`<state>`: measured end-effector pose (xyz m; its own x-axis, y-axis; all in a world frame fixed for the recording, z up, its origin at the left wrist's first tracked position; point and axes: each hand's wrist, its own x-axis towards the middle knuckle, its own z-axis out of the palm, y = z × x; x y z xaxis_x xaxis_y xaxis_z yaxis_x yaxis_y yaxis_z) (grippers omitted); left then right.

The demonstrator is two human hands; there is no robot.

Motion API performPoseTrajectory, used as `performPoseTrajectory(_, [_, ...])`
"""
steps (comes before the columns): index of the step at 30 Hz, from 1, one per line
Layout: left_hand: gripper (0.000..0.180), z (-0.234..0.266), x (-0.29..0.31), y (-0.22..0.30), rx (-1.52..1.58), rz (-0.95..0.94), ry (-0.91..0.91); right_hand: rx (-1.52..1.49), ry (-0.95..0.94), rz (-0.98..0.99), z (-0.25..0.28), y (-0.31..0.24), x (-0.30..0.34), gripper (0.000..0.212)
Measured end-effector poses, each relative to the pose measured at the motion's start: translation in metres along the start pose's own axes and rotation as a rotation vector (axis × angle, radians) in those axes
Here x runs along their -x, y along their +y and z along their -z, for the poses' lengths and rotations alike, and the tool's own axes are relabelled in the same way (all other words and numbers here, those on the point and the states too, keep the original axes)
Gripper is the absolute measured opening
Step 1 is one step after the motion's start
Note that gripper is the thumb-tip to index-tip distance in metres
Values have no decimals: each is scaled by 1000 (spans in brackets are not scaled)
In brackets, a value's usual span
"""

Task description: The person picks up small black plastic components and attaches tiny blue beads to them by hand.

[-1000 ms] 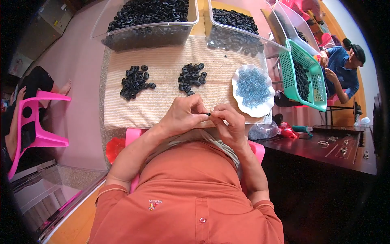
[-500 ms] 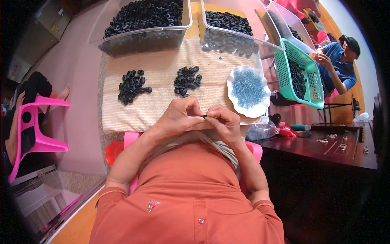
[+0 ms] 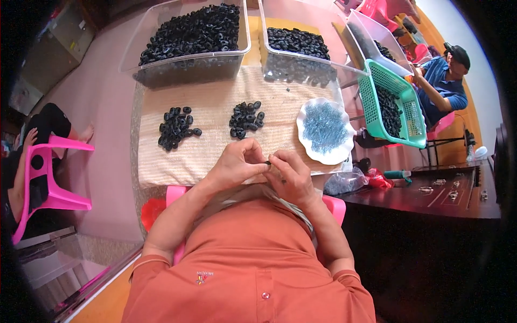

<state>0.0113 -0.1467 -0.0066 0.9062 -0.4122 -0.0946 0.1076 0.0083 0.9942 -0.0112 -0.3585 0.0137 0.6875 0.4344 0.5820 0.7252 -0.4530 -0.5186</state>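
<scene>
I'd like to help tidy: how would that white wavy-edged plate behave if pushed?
The white plate looks broad, so it probably won't tip easily. Its many loose bluish pieces might spill, and the cloth underneath may bunch up.

Pinkish floor (image 3: pixel 107 161), seemingly white wall (image 3: pixel 455 27)

The left grip (image 3: pixel 237 161) and right grip (image 3: pixel 292 175) mostly hide a black piece (image 3: pixel 267 162), too small to make out. Blue bits (image 3: pixel 325 128) on the white plate (image 3: pixel 329 160) are too fine to tell apart. The lower edge cuts off the orange shirt (image 3: pixel 231 253); the upper, a clear bin (image 3: pixel 293 55).
</scene>
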Motion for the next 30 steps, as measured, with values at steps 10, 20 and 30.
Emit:
performPoseTrajectory(10, [23,-8,5,6,23,-3,36,240,-14,220,5,-5,-6,39])
performPoseTrajectory(20, [21,-12,8,6,125,64,21,215,-51,164,2,-7,3,34])
performPoseTrajectory(30, [19,-20,8,14,181,19,67,146,39,150,-4,-1,9,30])
